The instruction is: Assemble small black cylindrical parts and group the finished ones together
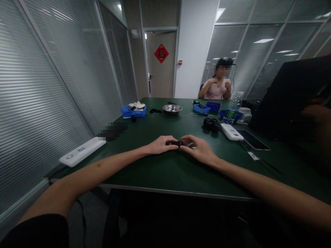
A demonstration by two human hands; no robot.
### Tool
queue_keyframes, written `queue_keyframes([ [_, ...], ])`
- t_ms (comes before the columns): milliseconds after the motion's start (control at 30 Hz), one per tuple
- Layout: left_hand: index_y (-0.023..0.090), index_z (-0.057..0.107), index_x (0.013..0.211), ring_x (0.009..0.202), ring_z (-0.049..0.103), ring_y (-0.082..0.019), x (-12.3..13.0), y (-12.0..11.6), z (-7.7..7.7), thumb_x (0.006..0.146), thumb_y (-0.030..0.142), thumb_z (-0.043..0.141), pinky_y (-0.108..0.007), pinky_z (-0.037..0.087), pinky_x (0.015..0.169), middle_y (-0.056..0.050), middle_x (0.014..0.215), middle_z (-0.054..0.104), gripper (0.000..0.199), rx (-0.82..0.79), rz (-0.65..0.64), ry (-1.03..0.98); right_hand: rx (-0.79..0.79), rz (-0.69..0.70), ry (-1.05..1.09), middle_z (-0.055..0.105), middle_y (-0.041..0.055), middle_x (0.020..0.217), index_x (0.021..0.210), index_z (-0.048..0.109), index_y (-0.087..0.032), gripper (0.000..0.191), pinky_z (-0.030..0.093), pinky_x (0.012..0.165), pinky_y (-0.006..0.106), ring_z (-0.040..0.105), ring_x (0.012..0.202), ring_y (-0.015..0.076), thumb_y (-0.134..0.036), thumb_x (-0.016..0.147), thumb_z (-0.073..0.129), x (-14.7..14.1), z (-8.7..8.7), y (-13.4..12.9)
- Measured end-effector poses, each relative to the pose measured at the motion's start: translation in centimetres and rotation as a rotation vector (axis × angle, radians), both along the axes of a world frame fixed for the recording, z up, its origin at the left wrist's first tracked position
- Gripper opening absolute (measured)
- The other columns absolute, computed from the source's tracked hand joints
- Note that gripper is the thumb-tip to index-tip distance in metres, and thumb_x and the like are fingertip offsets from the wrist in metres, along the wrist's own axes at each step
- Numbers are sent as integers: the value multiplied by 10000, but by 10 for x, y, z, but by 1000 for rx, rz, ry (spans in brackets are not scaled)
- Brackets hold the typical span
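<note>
Both hands meet over the near middle of the green table. My left hand (160, 145) is closed around a small black part (179, 144), dark and elongated with a rounded end pointing right; its exact kind is too small to tell. My right hand (201, 148) has thumb and fingertips at that rounded end, fingers curved and pinching it from the right side. The part is partly hidden by the left fingers. Beyond the right hand lies a cluster of black round pieces (211, 124).
On the green table (144, 172) are a steel bowl (172, 109), a blue basket with small items (133, 112), more blue trays (201, 109), a water bottle (232, 109), white power banks (82, 151) and a phone (253, 139). A person in pink (216, 88) sits opposite.
</note>
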State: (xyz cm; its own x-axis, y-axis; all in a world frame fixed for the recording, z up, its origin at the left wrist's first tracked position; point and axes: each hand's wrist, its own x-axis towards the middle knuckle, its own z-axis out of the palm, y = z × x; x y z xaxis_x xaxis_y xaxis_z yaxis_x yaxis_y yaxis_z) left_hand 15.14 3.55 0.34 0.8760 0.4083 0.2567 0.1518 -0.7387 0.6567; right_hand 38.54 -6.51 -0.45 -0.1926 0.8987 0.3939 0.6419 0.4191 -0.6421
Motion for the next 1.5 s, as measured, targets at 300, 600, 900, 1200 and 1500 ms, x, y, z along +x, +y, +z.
queue_keyframes([
  [300,183,716,1166,951,603,-191,0,6,-6,955,469,663,-290,459,810,-70,1099,631,360,39,-5,-32,-2,56,-2,746,63,1054,1117,686,-211,229,603,829,383,715,923,214,-322,918,706,-1,2,-1],
  [600,176,700,1210,873,569,-174,0,4,-5,959,503,636,-284,448,759,-68,1074,609,418,54,14,-8,28,103,7,715,69,1144,1160,674,-225,277,625,859,405,707,970,220,-317,903,721,2,-3,2],
  [900,176,699,1199,919,588,-189,1,2,-4,980,485,602,-296,464,797,-75,1092,618,391,41,11,1,23,13,-47,754,73,1014,1142,698,-200,259,610,840,419,722,912,227,-388,969,654,-1,2,0],
  [1200,162,693,1197,973,605,-204,1,1,-3,994,469,594,-313,467,850,-80,1090,621,381,83,-18,-18,30,64,-26,730,86,1125,1196,681,-209,314,626,851,410,717,963,230,-368,926,702,1,5,0],
  [1500,168,695,1211,968,603,-204,1,2,-4,997,479,587,-309,466,836,-85,1100,625,393,79,-14,-16,49,88,-81,727,88,1096,1147,686,-194,245,612,843,394,718,927,221,-335,947,671,1,7,-2],
])
